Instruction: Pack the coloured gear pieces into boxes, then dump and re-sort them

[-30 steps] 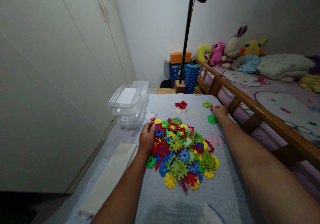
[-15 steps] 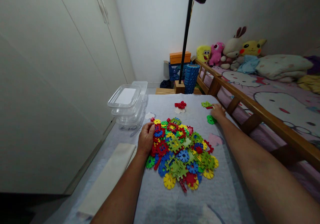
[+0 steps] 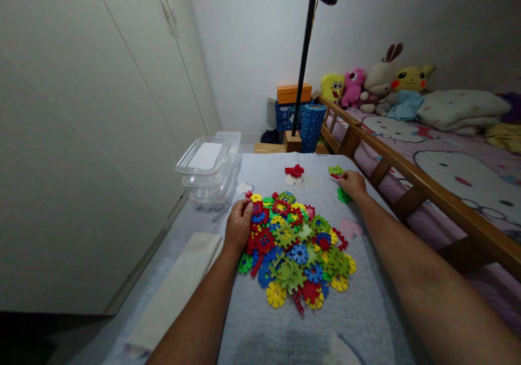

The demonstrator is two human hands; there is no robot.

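Observation:
A heap of plastic interlocking building pieces, squares, notched discs and sticks in red, yellow, blue and green, lies on the cloth-covered table. My left hand rests against the heap's left edge, fingers loosely curved beside a red square piece, seemingly holding nothing. At the far right of the table, my right hand pinches a small red stick piece. Just beyond it are light green pieces, and a green notched piece lies just below the hand. A cluster of red pieces sits at the back middle.
Stacked clear plastic boxes stand at the back left. A folded off-white cloth lies at left. Along the right runs a wooden bed rail. Behind the table rises a black pole on a wooden base, beside a blue roller.
My right hand has shifted slightly left, and the red stick piece has moved left with its fingers. My left hand has stayed at the heap's edge.

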